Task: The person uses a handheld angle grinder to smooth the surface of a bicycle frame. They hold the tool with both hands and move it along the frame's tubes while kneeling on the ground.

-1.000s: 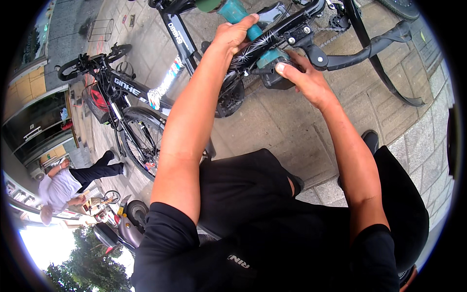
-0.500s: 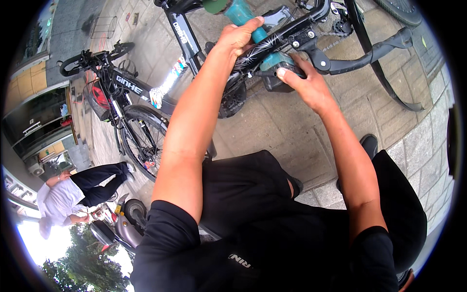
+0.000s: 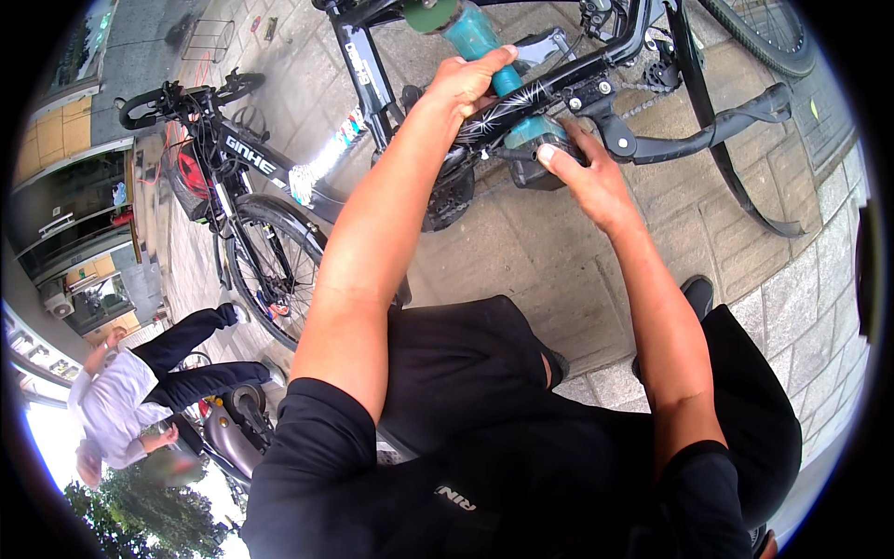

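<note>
A teal cordless angle grinder with a green disc lies across a black bicycle frame tube; part of its body is hidden behind the tube. My left hand is closed round the grinder beside the tube, thumb stretched along the teal body. On the near side of the tube, my right hand grips the grinder's end with the dark battery pack, its thumb lying on top. The grinder's disc points away from me. Next to my right hand is a black kickstand.
A chain and rear wheel lie at far right. Another black bicycle stands on the left. A person in a white shirt walks beside a parked motorcycle. Paving stones cover the ground.
The bicycle and my hands sit slightly lower in view, as the view has shifted. The person on the left has changed stride. My grip on the grinder looks the same.
</note>
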